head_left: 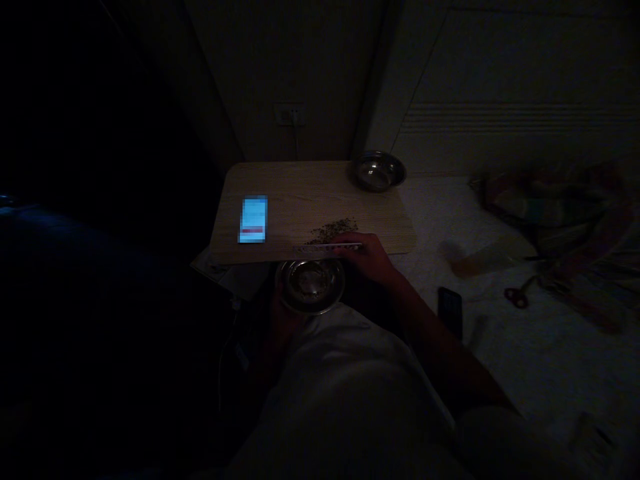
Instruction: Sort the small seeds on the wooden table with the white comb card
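My right hand [367, 253] is closed on a thin, pale, straight strip with a row of holes along it, perhaps a ruler [315, 250]. It lies along the near edge of a small wooden table [295, 183]. Just beyond the strip, small dark grains [334, 229] are scattered over the tabletop. Below that edge, a shiny metal bowl [327, 303] is held by my left hand [286, 317], which grips its left side. A few dark specks show inside the bowl. The dim light hides most of my left fingers.
A lit phone [253, 219] lies on the table's left part. Another metal bowl [379, 171] stands at the back right corner. On the pale cloth to the right are a dark phone [451, 312], red-handled scissors [517, 297] and a blurred bag [540, 203]. A wall socket [289, 115] is behind.
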{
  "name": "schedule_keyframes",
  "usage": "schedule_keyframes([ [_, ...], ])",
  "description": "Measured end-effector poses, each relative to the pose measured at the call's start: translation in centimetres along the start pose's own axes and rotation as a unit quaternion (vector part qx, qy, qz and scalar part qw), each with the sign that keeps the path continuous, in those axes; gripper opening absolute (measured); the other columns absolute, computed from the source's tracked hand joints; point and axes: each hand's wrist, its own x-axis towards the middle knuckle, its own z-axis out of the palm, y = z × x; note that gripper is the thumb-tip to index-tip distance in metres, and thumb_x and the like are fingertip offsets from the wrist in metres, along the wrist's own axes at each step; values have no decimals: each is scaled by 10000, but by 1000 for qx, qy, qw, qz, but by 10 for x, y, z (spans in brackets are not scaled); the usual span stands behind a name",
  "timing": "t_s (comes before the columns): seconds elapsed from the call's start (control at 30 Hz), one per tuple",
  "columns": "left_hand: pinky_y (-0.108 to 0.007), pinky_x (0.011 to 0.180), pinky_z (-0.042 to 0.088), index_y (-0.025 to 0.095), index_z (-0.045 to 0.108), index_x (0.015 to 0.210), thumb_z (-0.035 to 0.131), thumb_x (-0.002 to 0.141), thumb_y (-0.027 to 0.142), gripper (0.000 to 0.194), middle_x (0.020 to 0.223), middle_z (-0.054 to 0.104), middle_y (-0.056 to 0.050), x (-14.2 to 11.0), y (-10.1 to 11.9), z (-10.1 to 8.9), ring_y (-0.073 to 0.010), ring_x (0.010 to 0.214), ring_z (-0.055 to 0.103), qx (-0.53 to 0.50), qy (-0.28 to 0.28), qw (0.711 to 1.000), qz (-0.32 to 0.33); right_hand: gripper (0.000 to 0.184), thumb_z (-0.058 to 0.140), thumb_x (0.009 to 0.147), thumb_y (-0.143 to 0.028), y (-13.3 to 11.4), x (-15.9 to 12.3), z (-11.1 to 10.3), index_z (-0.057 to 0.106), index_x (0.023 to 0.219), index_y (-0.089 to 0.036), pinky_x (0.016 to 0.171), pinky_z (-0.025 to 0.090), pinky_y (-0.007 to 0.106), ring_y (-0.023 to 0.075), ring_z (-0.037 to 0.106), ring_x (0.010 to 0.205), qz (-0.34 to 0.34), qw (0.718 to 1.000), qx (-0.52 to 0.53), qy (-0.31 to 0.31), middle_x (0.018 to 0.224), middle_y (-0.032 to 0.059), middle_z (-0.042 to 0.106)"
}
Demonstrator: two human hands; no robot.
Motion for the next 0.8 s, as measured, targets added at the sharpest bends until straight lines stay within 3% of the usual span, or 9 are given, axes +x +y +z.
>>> schedule_keyframes([
  [0.33, -398, 1022, 405, 173, 675, 1012, 534, 839, 325, 270, 980, 732, -71, 3, 4, -7, -237, 1105, 606, 6, 51, 998, -48, 198, 672, 740, -354, 6, -3, -18, 672, 872, -206, 685, 464, 270, 158, 606, 754, 67, 979, 25, 189, 835, 8, 685],
  [0.5, -395, 1016, 409, 154, 657, 1066, 529, 834, 281, 294, 948, 738, -79, 3, 2, -2, -232, 1064, 630, 16, 61, 997, -55, 208, 681, 726, -357, 8, -9, -10, 663, 862, -201, 625, 438, 258, 146, 576, 687, 93, 980, 50, 168, 793, 3, 670],
  [0.8, -399, 1050, 374, 146, 643, 1117, 522, 830, 304, 349, 1048, 720, -83, -4, 2, 3, -242, 1148, 582, 21, 12, 998, -55, 247, 688, 713, -393, 12, -9, 23, 663, 868, -203, 622, 462, 280, 163, 587, 701, 118, 975, 49, 181, 808, 16, 672],
])
